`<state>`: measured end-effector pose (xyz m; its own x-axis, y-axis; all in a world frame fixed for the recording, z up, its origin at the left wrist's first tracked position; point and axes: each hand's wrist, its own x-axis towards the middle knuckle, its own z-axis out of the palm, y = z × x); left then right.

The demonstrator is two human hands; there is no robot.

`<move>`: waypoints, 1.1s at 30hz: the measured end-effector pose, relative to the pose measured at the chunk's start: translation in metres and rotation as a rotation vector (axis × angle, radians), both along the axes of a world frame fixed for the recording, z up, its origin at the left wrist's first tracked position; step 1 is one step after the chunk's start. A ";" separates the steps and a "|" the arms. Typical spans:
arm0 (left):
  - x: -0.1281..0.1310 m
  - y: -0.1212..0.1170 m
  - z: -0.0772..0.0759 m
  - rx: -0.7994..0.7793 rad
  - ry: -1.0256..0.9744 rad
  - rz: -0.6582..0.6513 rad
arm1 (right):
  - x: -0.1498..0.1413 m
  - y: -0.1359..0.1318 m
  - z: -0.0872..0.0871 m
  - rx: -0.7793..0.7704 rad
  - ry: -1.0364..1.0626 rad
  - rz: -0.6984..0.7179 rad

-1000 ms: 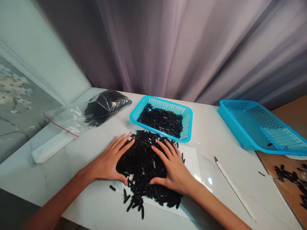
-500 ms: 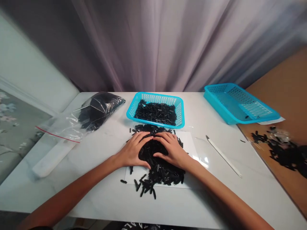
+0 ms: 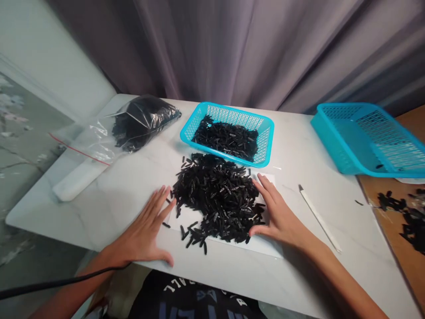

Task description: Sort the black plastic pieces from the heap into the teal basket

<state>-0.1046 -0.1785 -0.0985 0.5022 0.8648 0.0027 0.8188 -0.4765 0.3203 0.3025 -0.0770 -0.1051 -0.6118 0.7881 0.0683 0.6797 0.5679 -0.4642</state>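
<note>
A heap of small black strip-shaped pieces (image 3: 219,195) lies spread over a white sheet (image 3: 191,215) on the marble-patterned table. My left hand (image 3: 149,230) rests at the heap's left side, fingers spread, fingertips close to its edge. On the opposite side, my right hand (image 3: 277,212) has its fingers apart, with the thumb and fingertips at the pile's right edge. Neither hand holds anything. Just behind the heap stands a blue plastic basket (image 3: 268,144) partly filled with the same sort of black pieces.
A clear zip bag (image 3: 142,124) of black pieces lies at the back left, over a white block-like object (image 3: 79,179). To the right are a white pen-like tool with a dark tip (image 3: 318,217) and a second blue basket (image 3: 348,150). More black pieces (image 3: 415,230) lie on a brown surface.
My hands have moved apart, from over the heap to its two sides, the left one also nearer the front edge. The heap now shows uncovered. The camera view has shifted.
</note>
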 end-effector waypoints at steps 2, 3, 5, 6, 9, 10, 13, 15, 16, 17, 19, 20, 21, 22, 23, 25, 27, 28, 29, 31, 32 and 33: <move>0.005 0.006 -0.002 0.015 0.007 0.057 | -0.009 -0.009 -0.003 0.029 -0.016 0.023; 0.008 0.012 -0.003 0.005 0.005 0.038 | -0.015 -0.013 -0.004 0.040 -0.016 0.028; 0.015 0.028 -0.003 0.006 -0.023 -0.045 | -0.028 -0.016 -0.005 0.050 -0.003 0.028; 0.020 0.036 -0.004 0.009 -0.036 -0.090 | -0.035 -0.016 -0.006 0.055 0.005 0.021; 0.037 0.056 -0.006 0.029 -0.070 -0.138 | -0.056 -0.010 -0.009 0.064 0.017 -0.019; 0.043 0.060 -0.006 0.032 -0.080 -0.135 | -0.062 -0.006 -0.010 0.063 0.024 -0.029; 0.055 0.071 -0.007 0.030 -0.102 -0.105 | -0.070 0.002 -0.009 0.054 0.047 -0.032; 0.055 0.072 -0.005 0.014 -0.113 -0.098 | -0.067 0.001 -0.004 0.037 0.050 -0.025; 0.052 0.072 -0.003 -0.001 -0.120 -0.106 | -0.062 -0.002 -0.001 0.025 0.047 -0.016; 0.046 0.069 -0.001 -0.015 -0.130 -0.118 | -0.056 -0.006 0.003 0.018 0.042 -0.004; 0.028 0.061 0.003 -0.040 -0.137 -0.136 | -0.043 -0.021 0.009 0.015 0.014 0.047; 0.018 0.056 0.004 -0.037 -0.131 -0.124 | -0.038 -0.030 0.011 0.036 -0.009 0.072; 0.009 0.051 0.005 -0.036 -0.104 -0.099 | -0.033 -0.040 0.012 0.047 -0.040 0.090; 0.001 0.046 0.005 -0.038 -0.072 -0.072 | -0.030 -0.048 0.011 0.053 -0.065 0.097; -0.005 0.044 0.004 -0.039 -0.044 -0.048 | -0.028 -0.056 0.010 0.054 -0.089 0.087; -0.009 0.045 0.001 -0.036 -0.014 -0.037 | -0.032 -0.064 0.006 0.056 -0.109 0.019; -0.002 0.054 -0.002 -0.028 -0.011 -0.075 | -0.041 -0.063 0.001 0.062 -0.116 -0.038; 0.005 0.061 -0.005 -0.020 -0.015 -0.100 | -0.046 -0.060 0.000 0.066 -0.116 -0.052; 0.012 0.068 -0.007 -0.011 -0.024 -0.119 | -0.052 -0.055 -0.002 0.070 -0.116 -0.057; 0.027 0.083 -0.010 0.008 -0.053 -0.153 | -0.062 -0.045 -0.003 0.083 -0.111 -0.060; 0.034 0.089 -0.012 0.018 -0.072 -0.164 | -0.066 -0.039 -0.004 0.092 -0.109 -0.065; 0.040 0.094 -0.013 0.027 -0.090 -0.168 | -0.070 -0.034 -0.004 0.101 -0.105 -0.073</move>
<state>-0.0647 -0.0844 -0.1112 0.6359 0.7680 0.0764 0.6958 -0.6132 0.3740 0.2329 -0.1106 -0.1096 -0.5607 0.8233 0.0878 0.7629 0.5549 -0.3317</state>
